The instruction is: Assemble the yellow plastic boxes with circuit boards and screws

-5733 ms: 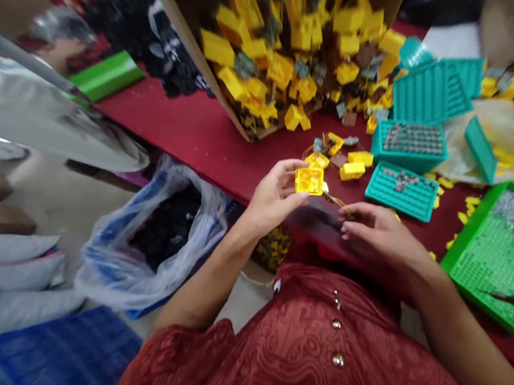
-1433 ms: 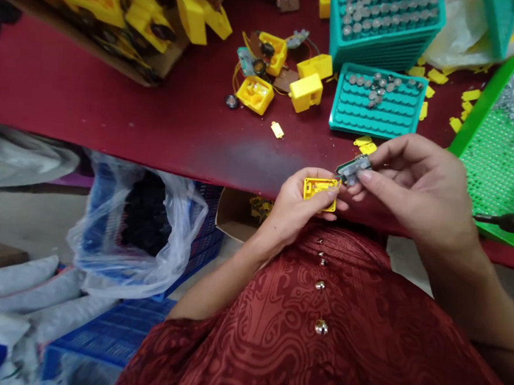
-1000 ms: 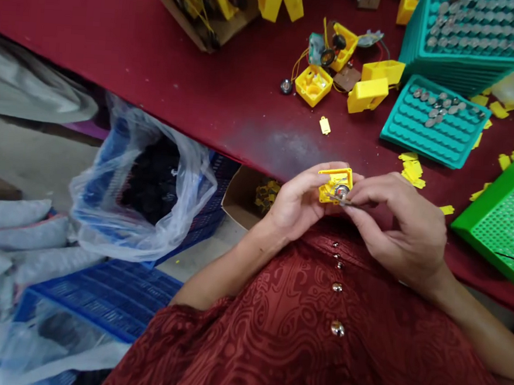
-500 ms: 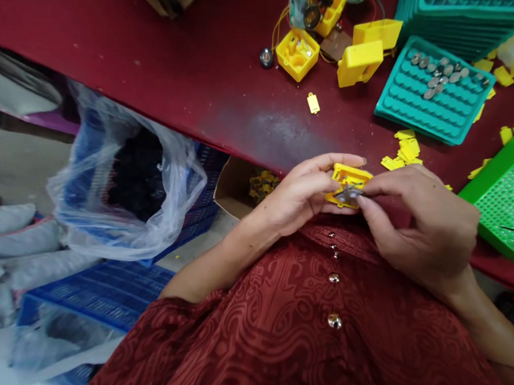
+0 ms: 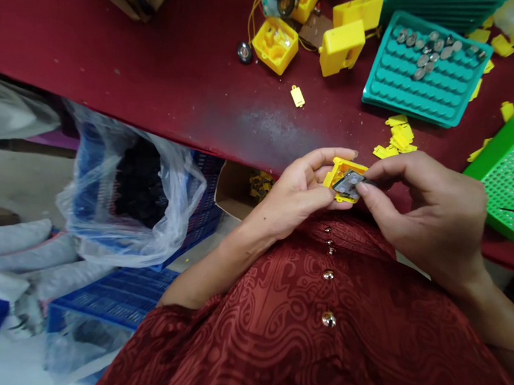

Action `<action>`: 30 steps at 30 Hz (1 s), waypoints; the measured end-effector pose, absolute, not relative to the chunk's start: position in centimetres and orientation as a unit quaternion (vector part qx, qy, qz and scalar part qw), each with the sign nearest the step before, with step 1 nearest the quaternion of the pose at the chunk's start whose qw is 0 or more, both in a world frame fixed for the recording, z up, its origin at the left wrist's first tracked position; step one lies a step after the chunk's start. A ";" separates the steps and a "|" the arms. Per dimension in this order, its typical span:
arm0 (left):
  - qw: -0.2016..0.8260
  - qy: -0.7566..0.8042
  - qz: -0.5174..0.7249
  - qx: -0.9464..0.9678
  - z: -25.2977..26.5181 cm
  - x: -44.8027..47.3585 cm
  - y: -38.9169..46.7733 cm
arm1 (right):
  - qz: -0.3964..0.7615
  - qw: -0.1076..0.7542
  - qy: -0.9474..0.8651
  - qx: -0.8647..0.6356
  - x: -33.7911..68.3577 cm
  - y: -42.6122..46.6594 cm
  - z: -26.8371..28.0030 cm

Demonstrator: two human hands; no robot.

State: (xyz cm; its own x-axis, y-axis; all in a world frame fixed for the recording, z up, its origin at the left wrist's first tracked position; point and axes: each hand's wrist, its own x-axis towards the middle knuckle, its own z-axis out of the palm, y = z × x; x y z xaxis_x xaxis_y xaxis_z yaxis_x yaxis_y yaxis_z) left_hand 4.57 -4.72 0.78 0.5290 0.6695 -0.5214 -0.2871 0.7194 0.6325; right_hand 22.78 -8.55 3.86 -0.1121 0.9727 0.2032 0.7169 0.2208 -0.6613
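Note:
My left hand (image 5: 304,187) grips a small yellow plastic housing (image 5: 334,170) at the near edge of the dark red table (image 5: 160,68), close to my body. My right hand (image 5: 431,213) pinches a small circuit board (image 5: 348,184) and holds it against the housing's open side. Both hands meet over the housing, so much of it is hidden by fingers.
Further back lie loose yellow housings (image 5: 276,41), a teal tray (image 5: 424,66) with several button cells, yellow tabs (image 5: 397,135) and a green perforated tray (image 5: 511,169) at right. Below the table's edge sit a plastic bag (image 5: 129,189), a small cardboard box (image 5: 240,185) and blue crates (image 5: 113,294).
The right hand brought the circuit board from beside the housing onto it. Both hands stayed at the table's edge while my view dropped lower along the table.

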 end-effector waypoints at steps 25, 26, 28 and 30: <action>0.834 0.407 0.283 0.242 0.4 5.4 -5.0 | 0.144 0.306 -0.777 -0.531 24.1 -8.3 2.6; 0.838 0.403 0.283 0.237 0.4 5.5 -5.0 | 0.140 0.312 -0.774 -0.532 24.1 -8.4 2.5; 0.843 0.399 0.281 0.225 0.3 5.6 -5.0 | 0.148 0.317 -0.769 -0.535 24.1 -8.5 2.2; 0.844 0.399 0.285 0.219 0.3 5.7 -5.0 | 0.148 0.327 -0.763 -0.537 24.1 -8.6 1.9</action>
